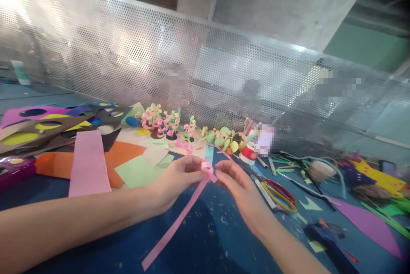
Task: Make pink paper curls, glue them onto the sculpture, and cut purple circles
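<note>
A pink paper strip (pixel 187 212) is looped into a small knot near one end, and its long tail hangs down to the lower left. My left hand (pixel 181 176) pinches the strip at the left of the loop, thumb and forefinger closed on it. On the other side, my right hand (pixel 237 184) has its thumb and fingertips drawn together at the short end of the strip by the loop. Both hands are raised over the blue table (pixel 211 244). Behind them stand small figures of curled pink and yellow paper (pixel 153 121).
To the left lie a wide pink paper piece (pixel 88 163), orange paper (pixel 123 156) and light green paper (pixel 137 171). Right of my hands are scissors (pixel 282 195), a red-and-white cup (pixel 248 153) and a purple paper piece (pixel 368 225). A perforated metal screen (pixel 128 51) runs behind.
</note>
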`<act>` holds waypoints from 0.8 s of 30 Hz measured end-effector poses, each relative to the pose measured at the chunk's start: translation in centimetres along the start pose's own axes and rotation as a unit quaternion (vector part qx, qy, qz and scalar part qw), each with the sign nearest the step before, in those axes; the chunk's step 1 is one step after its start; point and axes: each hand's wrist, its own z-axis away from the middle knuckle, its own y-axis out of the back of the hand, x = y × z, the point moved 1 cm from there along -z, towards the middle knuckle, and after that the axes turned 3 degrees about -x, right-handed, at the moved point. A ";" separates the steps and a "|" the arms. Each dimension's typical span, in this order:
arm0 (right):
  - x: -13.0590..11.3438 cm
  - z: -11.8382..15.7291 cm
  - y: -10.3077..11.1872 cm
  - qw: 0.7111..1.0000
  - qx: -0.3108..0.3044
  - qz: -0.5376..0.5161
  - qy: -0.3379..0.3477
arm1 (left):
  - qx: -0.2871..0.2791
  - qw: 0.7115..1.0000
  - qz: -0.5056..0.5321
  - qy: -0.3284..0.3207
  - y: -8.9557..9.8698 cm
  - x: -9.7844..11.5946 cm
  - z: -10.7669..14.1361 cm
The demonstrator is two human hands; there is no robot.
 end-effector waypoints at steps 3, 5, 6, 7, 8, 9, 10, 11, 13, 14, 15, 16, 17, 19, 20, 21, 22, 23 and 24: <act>-0.2 -0.1 0.6 0.991 -0.015 0.098 0.092 | 0.008 1.000 0.014 -0.008 0.4 0.0 -0.3; -0.4 0.0 0.8 0.971 -0.030 0.178 0.156 | 0.009 1.000 0.016 -0.017 0.6 -0.1 -0.5; -0.5 0.1 0.8 0.960 -0.033 0.212 0.180 | 0.009 1.000 0.012 -0.019 0.8 -0.2 -0.6; -0.6 0.3 0.7 0.950 -0.029 0.240 0.200 | 0.008 1.000 0.004 -0.020 0.8 -0.3 -0.6; -0.7 0.4 0.7 0.941 -0.022 0.259 0.217 | 0.004 1.000 -0.008 -0.021 0.9 -0.3 -0.6; -0.8 0.4 0.7 0.935 -0.010 0.272 0.229 | -0.002 0.999 -0.024 -0.023 0.9 -0.3 -0.6; -0.8 0.5 0.6 0.929 0.002 0.283 0.239 | -0.006 0.999 -0.042 -0.027 0.9 -0.3 -0.6; -0.9 0.5 0.7 0.924 0.012 0.293 0.246 | -0.008 0.998 -0.061 -0.031 1.0 -0.3 -0.6; -0.9 0.4 0.8 0.915 0.025 0.310 0.257 | -0.010 0.994 -0.102 -0.039 1.0 -0.2 -0.5; -0.9 0.4 0.8 0.911 0.029 0.318 0.261 | -0.010 0.992 -0.121 -0.044 1.1 -0.1 -0.6; -0.9 0.3 0.9 0.907 0.031 0.325 0.265 | -0.012 0.989 -0.139 -0.049 1.1 -0.1 -0.6; -0.9 0.3 1.0 0.903 0.033 0.332 0.270 | -0.016 0.986 -0.156 -0.055 1.2 0.0 -0.7; -0.9 0.3 1.0 0.898 0.033 0.341 0.276 | -0.021 0.983 -0.170 -0.062 1.3 0.0 -0.8; -0.8 0.4 0.9 0.880 0.024 0.367 0.299 | -0.025 0.977 -0.195 -0.077 1.4 0.0 -1.0; -0.7 0.5 0.9 0.868 0.016 0.385 0.313 | -0.025 0.974 -0.211 -0.082 1.4 0.0 -1.1; -0.6 0.6 0.8 0.853 0.006 0.404 0.329 | -0.025 0.969 -0.229 -0.087 1.5 0.0 -1.2; -0.5 0.7 0.7 0.839 -0.004 0.422 0.344 | -0.026 0.964 -0.248 -0.092 1.5 -0.1 -1.2; -0.4 0.8 0.6 0.828 -0.011 0.434 0.354 | -0.027 0.958 -0.267 -0.097 1.5 -0.1 -1.3; -0.3 0.9 0.5 0.822 -0.012 0.440 0.362 | -0.030 0.953 -0.284 -0.102 1.5 -0.2 -1.2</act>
